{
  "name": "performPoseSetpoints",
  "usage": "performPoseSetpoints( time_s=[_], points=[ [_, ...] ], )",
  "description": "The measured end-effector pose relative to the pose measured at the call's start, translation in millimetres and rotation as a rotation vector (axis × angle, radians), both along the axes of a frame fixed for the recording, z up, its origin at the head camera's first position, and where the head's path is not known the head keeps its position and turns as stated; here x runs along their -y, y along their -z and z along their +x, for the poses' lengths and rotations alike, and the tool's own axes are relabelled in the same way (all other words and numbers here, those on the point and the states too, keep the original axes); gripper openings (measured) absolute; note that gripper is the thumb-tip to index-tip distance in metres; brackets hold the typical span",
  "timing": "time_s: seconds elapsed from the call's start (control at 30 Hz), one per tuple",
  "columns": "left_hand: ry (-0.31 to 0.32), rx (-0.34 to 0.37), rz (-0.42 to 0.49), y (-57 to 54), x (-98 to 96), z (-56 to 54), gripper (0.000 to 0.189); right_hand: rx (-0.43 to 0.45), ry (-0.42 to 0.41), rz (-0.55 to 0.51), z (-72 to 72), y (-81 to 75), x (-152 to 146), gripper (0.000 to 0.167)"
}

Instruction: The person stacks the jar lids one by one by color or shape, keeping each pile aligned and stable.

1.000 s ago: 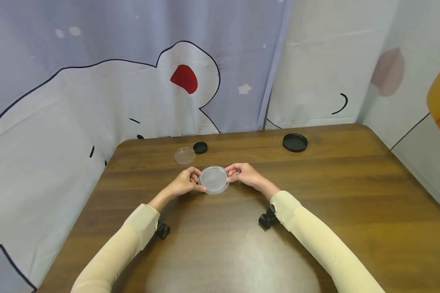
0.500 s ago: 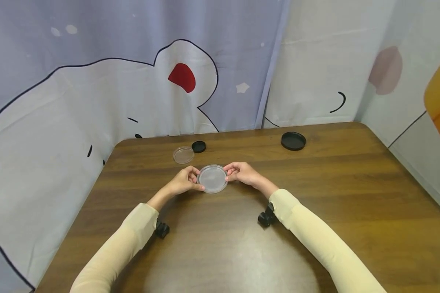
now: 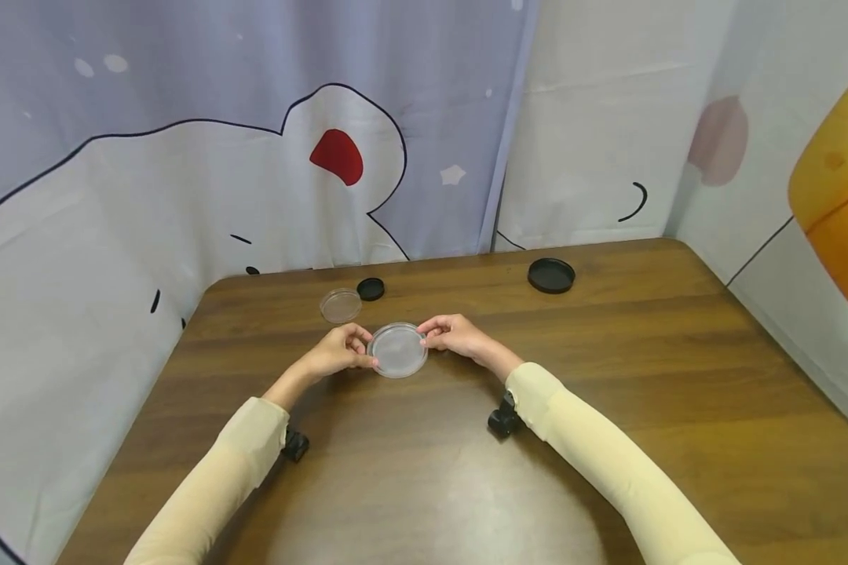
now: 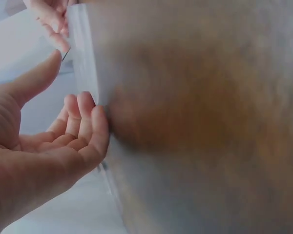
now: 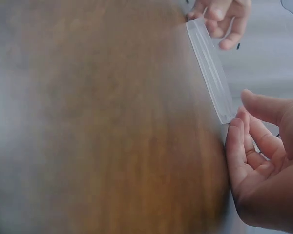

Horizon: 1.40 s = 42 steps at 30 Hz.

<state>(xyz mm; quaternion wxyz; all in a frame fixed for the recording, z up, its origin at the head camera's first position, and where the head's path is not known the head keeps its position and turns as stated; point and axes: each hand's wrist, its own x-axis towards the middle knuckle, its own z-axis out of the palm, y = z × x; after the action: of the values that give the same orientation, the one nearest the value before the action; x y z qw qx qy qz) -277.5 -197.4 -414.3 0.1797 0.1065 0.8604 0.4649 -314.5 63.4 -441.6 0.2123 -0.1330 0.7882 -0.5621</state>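
Note:
A round, clear petri dish (image 3: pixel 399 351) lies flat, close over the middle of the wooden table in the head view. My left hand (image 3: pixel 335 351) holds its left side, thumb at the front of the rim and fingers farther back. On the opposite side my right hand (image 3: pixel 459 336) grips the rim between thumb and fingertips. Seen edge-on in the right wrist view, the petri dish (image 5: pixel 208 70) shows a stepped clear wall, with the right fingertips at its near end. In the left wrist view, the left fingers (image 4: pixel 88 105) are curled beside the rim.
Behind the left hand sits a smaller clear dish (image 3: pixel 341 306), right beside a small black round dish (image 3: pixel 371 289). A larger black round dish (image 3: pixel 551 275) stands near the back edge. A printed curtain (image 3: pixel 254 180) hangs behind the wooden table (image 3: pixel 608 353).
The head view has swung a little to the right, so everything sits farther left in it. Both hands keep hold of the petri dish, in much the same spot on the table.

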Motion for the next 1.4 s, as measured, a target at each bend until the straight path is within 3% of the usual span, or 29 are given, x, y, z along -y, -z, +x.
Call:
performPoseSetpoints(
  time_s=[0.23,0.4,0.63,0.8,0.9,1.0,1.13,1.27,1.4],
  points=[
    [-0.107,-0.055,0.003,-14.5,22.3,-3.4,0.053,0.021,0.045,0.018,-0.5,-6.8,6,0.030],
    [-0.179,-0.033,0.017,-19.7,38.9,-10.2,0.058,0.011,0.082,-0.024,0.3,-17.0,16,0.033],
    [-0.244,-0.003,0.015,-16.7,56.3,-19.3,0.061,0.032,0.098,-0.106,-1.3,-25.8,38,0.039],
    [-0.347,-0.033,0.026,-15.2,64.6,-29.4,0.060,0.019,0.120,-0.162,2.3,-34.1,67,0.039],
    [-0.388,-0.008,0.049,-12.2,66.4,-36.0,0.065,0.000,0.128,-0.199,3.7,-37.1,82,0.038],
    [-0.374,0.025,0.037,-11.2,72.6,-43.7,0.073,-0.060,0.113,-0.166,-2.1,-39.0,97,0.038],
    [-0.321,0.035,0.026,-11.9,80.6,-53.4,0.077,-0.138,0.068,-0.041,-18.4,-36.8,108,0.040],
    [-0.267,0.032,0.038,-9.0,81.3,-60.8,0.080,-0.151,0.055,0.057,-34.8,-33.9,108,0.039],
    [-0.234,0.029,0.038,1.4,82.7,-61.6,0.083,-0.149,0.006,0.144,-45.5,-29.7,108,0.037]
  ],
)
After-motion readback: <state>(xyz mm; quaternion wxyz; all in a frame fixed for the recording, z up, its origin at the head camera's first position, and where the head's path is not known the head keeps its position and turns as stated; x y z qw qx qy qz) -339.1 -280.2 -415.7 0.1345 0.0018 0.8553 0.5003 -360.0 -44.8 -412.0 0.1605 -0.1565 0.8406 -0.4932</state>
